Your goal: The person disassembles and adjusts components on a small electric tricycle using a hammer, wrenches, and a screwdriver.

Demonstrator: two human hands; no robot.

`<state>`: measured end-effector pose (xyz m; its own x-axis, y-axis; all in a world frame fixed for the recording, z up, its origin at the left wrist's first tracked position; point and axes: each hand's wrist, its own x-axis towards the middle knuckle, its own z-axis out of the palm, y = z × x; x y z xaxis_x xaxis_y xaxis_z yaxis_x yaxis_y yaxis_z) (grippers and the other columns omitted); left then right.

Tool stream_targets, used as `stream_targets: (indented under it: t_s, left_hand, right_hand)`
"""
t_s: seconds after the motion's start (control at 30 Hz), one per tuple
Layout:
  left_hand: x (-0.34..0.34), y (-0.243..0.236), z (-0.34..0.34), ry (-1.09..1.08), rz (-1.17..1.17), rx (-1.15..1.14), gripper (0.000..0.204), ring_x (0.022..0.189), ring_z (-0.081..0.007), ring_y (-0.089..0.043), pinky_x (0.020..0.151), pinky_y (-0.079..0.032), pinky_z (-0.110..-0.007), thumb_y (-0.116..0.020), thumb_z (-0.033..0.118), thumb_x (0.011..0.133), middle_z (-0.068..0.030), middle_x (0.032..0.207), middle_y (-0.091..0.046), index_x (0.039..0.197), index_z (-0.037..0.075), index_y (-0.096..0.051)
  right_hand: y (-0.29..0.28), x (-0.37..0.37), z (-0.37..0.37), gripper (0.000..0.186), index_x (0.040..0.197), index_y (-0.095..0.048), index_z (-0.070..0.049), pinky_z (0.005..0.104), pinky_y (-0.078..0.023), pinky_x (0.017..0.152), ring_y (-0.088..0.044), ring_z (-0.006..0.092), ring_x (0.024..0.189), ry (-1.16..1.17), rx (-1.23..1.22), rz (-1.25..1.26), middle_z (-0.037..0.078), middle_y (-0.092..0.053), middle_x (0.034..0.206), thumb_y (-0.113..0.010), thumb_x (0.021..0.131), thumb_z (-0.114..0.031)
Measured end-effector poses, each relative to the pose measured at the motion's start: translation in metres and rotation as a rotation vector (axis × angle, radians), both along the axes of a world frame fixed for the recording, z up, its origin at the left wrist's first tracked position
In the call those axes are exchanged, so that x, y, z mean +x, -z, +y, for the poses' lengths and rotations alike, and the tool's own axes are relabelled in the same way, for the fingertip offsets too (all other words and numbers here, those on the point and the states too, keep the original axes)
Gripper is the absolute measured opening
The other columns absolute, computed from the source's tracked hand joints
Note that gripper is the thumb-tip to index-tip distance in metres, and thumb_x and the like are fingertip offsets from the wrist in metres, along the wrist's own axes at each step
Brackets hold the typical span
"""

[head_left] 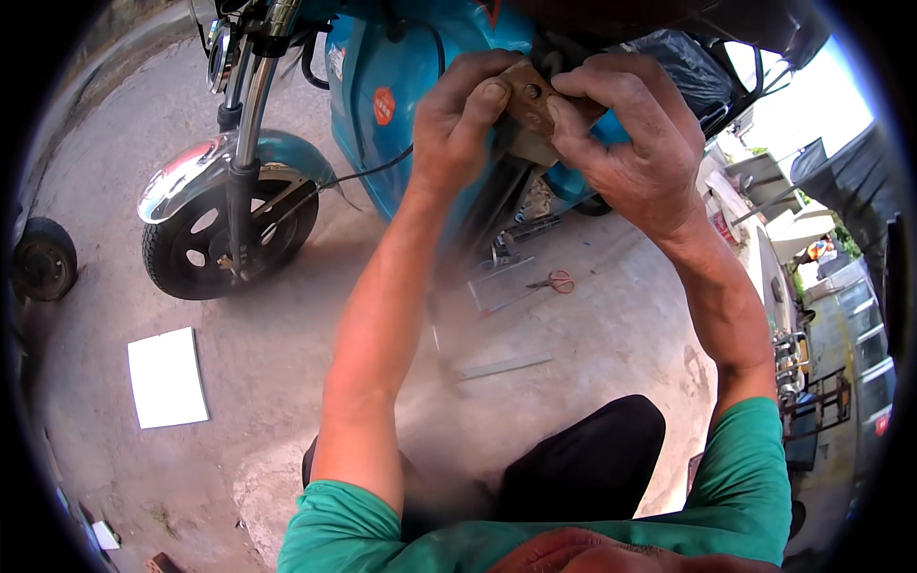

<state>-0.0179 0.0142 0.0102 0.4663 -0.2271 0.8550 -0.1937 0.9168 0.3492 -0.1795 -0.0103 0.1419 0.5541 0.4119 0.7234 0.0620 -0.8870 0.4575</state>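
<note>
Right of the front wheel [212, 241] and higher than it, a small rust-brown plate [521, 107] with a round, dark feature near its middle is held up between two bare hands. The left hand [457, 129] has its thumb and forefinger pinching the plate's end nearer the wheel; its other fingers are tucked behind, partly hidden. On the plate's side farther from the wheel, the right hand [635, 143] pinches the edge with thumb and bent forefinger, its remaining fingers curled, their tips out of sight.

Between wheel and hands stands a glossy blue body panel [368, 158] bearing an orange-red sticker [383, 106]. Over the wheel curves a shiny mudguard [191, 177], beside a chrome fork leg [250, 124].

On the concrete well to the wheel's right lie red-handled scissors [561, 281]; nearer the person than the wheel, also rightward, is a thin grey strip [504, 368]. A white rectangular panel [168, 378] lies just below the wheel, and another wheel [46, 260] stands to its left.
</note>
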Motion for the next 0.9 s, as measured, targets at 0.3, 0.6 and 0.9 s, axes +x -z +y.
stream_targets:
  t_s: [0.3,0.6,0.9]
  left_hand:
    - [0.001,0.001,-0.002,-0.030,0.018,-0.033,0.041,0.106,-0.0195,-0.064,0.095,-0.050,-0.031,-0.059,0.034,0.104,-0.0105,0.116,-0.069,0.121,-0.002,-0.069]
    - [0.000,0.002,-0.004,-0.002,0.001,-0.022,0.039,0.101,-0.0153,-0.062,0.092,-0.049,-0.029,-0.054,0.030,0.105,-0.0086,0.113,-0.069,0.122,-0.004,-0.066]
    - [-0.001,0.001,-0.002,0.029,0.059,-0.030,0.043,0.106,-0.0215,-0.065,0.095,-0.051,-0.033,-0.062,0.038,0.102,-0.0102,0.115,-0.071,0.117,-0.002,-0.071]
  right_hand:
    - [0.000,0.017,-0.001,0.025,0.092,-0.071,-0.013,0.0345,-0.055,0.061,-0.067,0.0214,0.071,0.005,-0.102,0.010,0.002,-0.066,0.088,-0.085,0.073,-0.006]
    - [0.000,0.013,-0.008,0.029,0.094,-0.071,-0.015,0.0348,-0.055,0.067,-0.065,0.0218,0.078,-0.016,-0.146,0.141,0.000,-0.062,0.087,-0.084,0.070,-0.004]
    - [0.000,0.022,0.003,0.034,0.101,-0.070,-0.009,0.0288,-0.056,0.069,-0.066,0.0171,0.085,0.000,-0.124,0.160,0.003,-0.064,0.097,-0.090,0.073,-0.004]
